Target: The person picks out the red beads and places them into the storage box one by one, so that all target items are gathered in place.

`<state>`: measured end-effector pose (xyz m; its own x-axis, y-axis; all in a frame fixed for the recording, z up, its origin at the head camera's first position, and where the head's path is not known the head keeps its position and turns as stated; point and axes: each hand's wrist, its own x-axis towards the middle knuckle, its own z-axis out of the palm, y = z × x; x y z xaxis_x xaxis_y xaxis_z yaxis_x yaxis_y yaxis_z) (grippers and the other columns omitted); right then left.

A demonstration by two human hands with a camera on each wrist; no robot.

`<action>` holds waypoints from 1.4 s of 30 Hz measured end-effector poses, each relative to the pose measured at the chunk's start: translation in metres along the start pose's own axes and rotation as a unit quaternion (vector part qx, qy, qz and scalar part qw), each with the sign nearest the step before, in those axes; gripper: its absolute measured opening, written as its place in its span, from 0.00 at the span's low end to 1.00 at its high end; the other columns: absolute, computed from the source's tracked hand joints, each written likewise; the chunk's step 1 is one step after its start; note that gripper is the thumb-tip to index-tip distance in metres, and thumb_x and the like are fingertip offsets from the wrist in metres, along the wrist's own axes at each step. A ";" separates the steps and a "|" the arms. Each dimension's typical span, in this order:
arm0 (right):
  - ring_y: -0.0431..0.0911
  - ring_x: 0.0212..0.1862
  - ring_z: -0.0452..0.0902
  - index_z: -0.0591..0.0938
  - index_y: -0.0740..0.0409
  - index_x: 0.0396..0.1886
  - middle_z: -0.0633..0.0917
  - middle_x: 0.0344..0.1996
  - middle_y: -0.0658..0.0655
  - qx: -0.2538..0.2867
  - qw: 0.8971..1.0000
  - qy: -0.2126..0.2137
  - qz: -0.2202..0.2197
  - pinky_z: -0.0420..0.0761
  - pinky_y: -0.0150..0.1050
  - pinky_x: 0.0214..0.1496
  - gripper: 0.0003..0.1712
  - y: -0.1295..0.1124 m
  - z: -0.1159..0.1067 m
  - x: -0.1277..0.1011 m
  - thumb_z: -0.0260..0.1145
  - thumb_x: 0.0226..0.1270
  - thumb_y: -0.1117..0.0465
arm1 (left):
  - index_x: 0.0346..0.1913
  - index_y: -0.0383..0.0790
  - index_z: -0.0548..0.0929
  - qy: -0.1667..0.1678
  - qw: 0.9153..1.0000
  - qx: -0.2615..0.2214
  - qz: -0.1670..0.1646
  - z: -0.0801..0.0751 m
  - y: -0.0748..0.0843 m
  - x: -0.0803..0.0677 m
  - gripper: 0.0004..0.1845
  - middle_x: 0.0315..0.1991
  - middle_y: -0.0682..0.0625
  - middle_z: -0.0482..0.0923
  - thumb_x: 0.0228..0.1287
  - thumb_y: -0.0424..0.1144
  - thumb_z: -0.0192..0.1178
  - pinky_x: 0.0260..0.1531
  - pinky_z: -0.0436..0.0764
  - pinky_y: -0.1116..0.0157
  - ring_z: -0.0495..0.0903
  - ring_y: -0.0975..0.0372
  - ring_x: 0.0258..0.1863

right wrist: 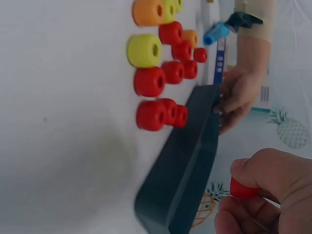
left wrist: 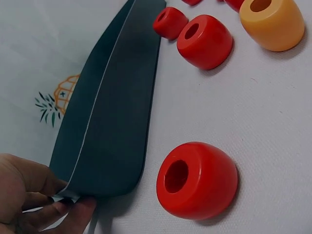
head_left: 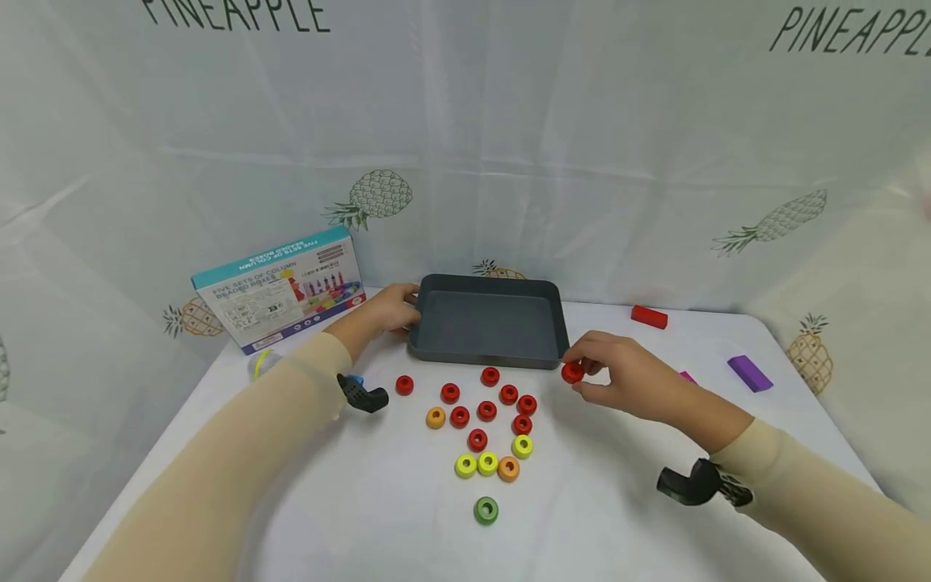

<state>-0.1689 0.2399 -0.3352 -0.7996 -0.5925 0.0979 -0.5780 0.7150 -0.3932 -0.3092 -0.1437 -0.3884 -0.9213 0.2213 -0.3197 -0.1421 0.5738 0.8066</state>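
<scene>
Looking across the white table from its near edge:

Green ring: it lies alone, closest to the person, apart from the rest.

Cluster of rings: just beyond lie two yellow rings and an orange ring in a row, a third yellow one beside them, then a spread of red rings with a second orange one at its left edge. One red ring lies off to the left by itself.

Right hand: fingers curled, thumb and fingertips pinching a red ring. The ring is held just off the tray's near right corner, level with its rim; the right wrist view shows only a sliver of it between the fingers.

Tray: dark grey, shallow, nothing in it, lying past the rings.

Left hand: it grips the tray's left rim, thumb and fingers curled over the edge. The left wrist view shows the fingers wrapped round the near corner.

Right side of the table: a purple block and a small pink piece just behind the right hand; farther back, a red block.

Back left: a toy box stands tilted against the pineapple-print cloth.
</scene>
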 end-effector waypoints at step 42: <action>0.50 0.44 0.80 0.86 0.60 0.53 0.85 0.45 0.56 -0.087 0.993 -0.048 -0.061 0.84 0.45 0.50 0.20 -0.002 -0.048 0.139 0.69 0.59 0.68 | 0.80 0.43 0.57 0.007 1.000 -0.015 -0.003 -0.003 -0.004 0.004 0.41 0.72 0.39 0.65 0.65 0.30 0.59 0.48 0.86 0.54 0.77 0.48 0.57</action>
<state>-0.2866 0.1736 -0.2764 -0.7077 -0.7051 0.0440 -0.6954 0.6843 -0.2194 -0.3139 -0.1475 -0.3912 -0.9251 0.2073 -0.3182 -0.1581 0.5515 0.8190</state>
